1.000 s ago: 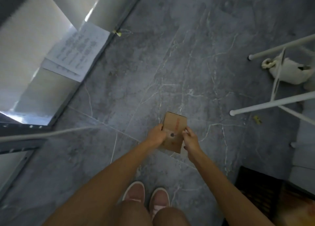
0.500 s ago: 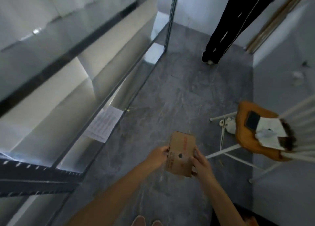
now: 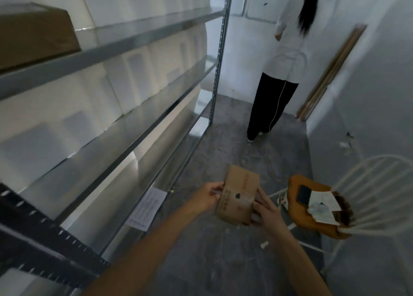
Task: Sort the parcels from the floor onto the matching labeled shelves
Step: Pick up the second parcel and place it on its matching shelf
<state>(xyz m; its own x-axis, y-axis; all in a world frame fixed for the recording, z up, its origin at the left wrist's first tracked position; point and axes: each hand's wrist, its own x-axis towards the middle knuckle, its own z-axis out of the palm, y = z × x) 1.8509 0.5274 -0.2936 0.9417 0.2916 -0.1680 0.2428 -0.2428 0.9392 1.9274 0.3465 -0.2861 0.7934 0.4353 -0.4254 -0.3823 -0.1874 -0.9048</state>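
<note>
Right now both hands hold a small brown parcel up over the grey floor. Fingers of the left hand curl around its left edge, thumb on top. The right hand pinches its right edge with bent fingers. Left of the hands stands a metal shelf rack; a brown box sits on the top shelf. Right of the hands, a white chair holds an orange cushion, a phone and papers. Beyond the parcel another person stands.

Metal shelves: brown box on top tier; paper sheet on bottom.
</note>
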